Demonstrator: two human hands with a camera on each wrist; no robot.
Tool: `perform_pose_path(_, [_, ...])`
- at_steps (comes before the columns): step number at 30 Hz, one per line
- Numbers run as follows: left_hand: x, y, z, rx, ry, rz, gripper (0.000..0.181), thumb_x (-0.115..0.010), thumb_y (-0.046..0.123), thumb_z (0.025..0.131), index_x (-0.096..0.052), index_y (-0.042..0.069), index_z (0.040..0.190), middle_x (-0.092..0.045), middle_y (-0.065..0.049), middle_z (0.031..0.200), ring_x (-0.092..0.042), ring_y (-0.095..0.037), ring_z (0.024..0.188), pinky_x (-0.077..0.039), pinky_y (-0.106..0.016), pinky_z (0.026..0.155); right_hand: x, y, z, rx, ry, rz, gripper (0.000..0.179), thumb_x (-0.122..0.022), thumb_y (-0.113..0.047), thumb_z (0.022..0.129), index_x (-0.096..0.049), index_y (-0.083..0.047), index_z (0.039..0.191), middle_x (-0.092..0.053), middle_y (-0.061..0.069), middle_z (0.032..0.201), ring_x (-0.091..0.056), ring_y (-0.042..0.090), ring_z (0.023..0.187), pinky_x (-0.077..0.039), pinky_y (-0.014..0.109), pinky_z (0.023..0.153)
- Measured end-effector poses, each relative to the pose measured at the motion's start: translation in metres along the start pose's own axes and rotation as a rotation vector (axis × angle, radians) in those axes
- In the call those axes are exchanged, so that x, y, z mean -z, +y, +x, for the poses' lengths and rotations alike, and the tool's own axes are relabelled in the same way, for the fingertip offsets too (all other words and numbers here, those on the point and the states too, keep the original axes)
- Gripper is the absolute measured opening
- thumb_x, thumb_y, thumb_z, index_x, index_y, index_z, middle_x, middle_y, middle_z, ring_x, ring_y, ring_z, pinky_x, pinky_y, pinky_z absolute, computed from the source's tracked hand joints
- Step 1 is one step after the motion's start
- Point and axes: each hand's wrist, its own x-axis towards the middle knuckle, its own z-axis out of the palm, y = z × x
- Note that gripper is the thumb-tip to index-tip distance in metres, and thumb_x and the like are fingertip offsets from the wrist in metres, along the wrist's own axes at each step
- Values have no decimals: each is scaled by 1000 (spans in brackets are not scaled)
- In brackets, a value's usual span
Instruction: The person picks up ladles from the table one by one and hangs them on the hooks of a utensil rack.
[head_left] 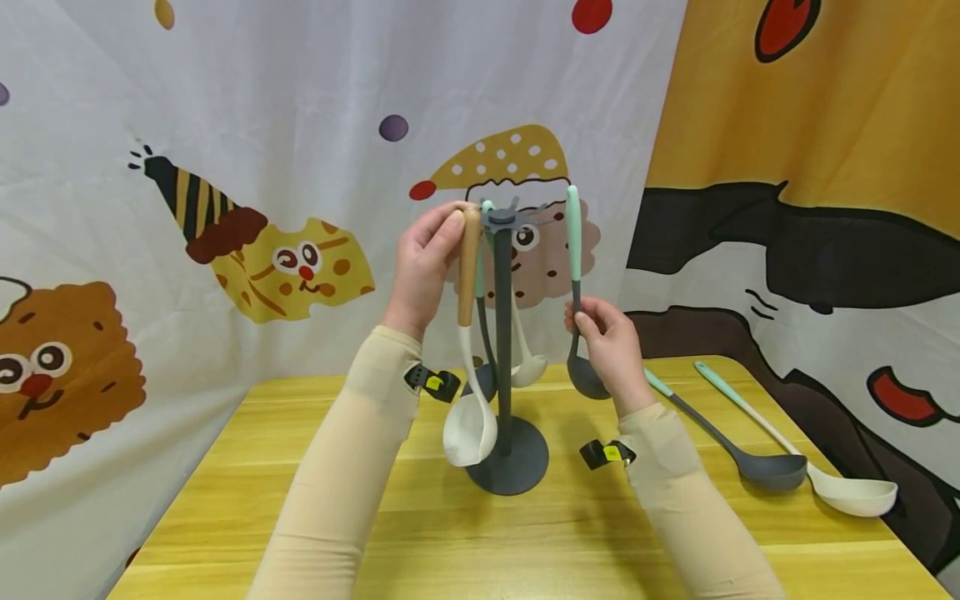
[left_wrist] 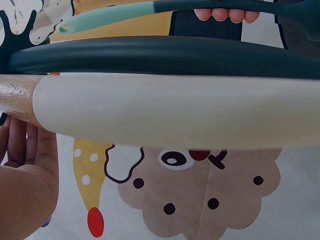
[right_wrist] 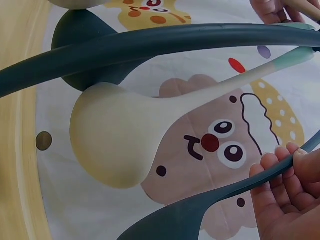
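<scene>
My left hand (head_left: 427,267) pinches the top of the wooden-handled ladle (head_left: 467,283), thumb on the near face of the handle and fingers behind it. The ladle's white bowl hangs down below that hand, in front of the stand (head_left: 504,333). Its top end is right beside the stand's hooks, though I can't tell whether it is caught on one. My right hand (head_left: 611,346) grips the dark ladle (head_left: 574,242) by its thin neck; the mint handle rises above my fingers, apart from the hooks, and the dark bowl is just below them. Between my hands is the stand's pole, its round base lower than both of them on the table (head_left: 300,500). Just right of my left hand, partly behind the wooden handle, hangs a second dark ladle (head_left: 487,383). Left of my right hand, beyond the pole, hangs a white ladle (head_left: 531,371). To the right of my right hand, a third dark ladle (head_left: 772,472) and another white ladle (head_left: 858,496) lie on the table, mint handles pointing away from me.
</scene>
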Motion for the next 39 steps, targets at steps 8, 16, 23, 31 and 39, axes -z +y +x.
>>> perform_pose_path(8, [0,1,0,0,0,-1,31,-51,19,102,-64,-2,119,-63,-6,111,-58,-25,102,-46,-40,101,-2,-5,-4,-6,-25,42,25,-53,-6,102,-63,6,122,-64,22,115,-64,14,95,-52,29,90])
perform_pose_path(16, [0,0,0,-3,-1,-7,32,-50,19,102,-63,-4,120,-64,-4,110,-58,-24,102,-45,-40,102,-5,-5,-6,-9,-45,45,24,-53,-6,102,-63,4,121,-65,21,112,-63,17,96,-52,30,90])
perform_pose_path(23, [0,-1,1,-2,0,-1,33,-50,20,102,-63,-4,121,-64,-5,111,-57,-25,102,-46,-40,101,-7,-8,-8,-20,-62,65,25,-53,-5,102,-62,5,122,-64,22,114,-63,17,97,-52,32,92])
perform_pose_path(31, [-1,0,1,1,3,-10,33,-50,19,102,-62,-5,121,-64,-6,112,-58,-24,102,-45,-40,102,-10,-9,-9,-16,-68,76,25,-53,-4,101,-62,6,123,-64,24,115,-64,15,97,-52,30,91])
perform_pose_path(39, [-1,-1,0,-2,4,-8,33,-51,19,102,-63,-5,121,-63,-4,111,-57,-24,102,-45,-40,102,-14,-9,-9,-17,-75,67,24,-54,-4,101,-63,7,121,-66,18,108,-64,16,95,-52,31,91])
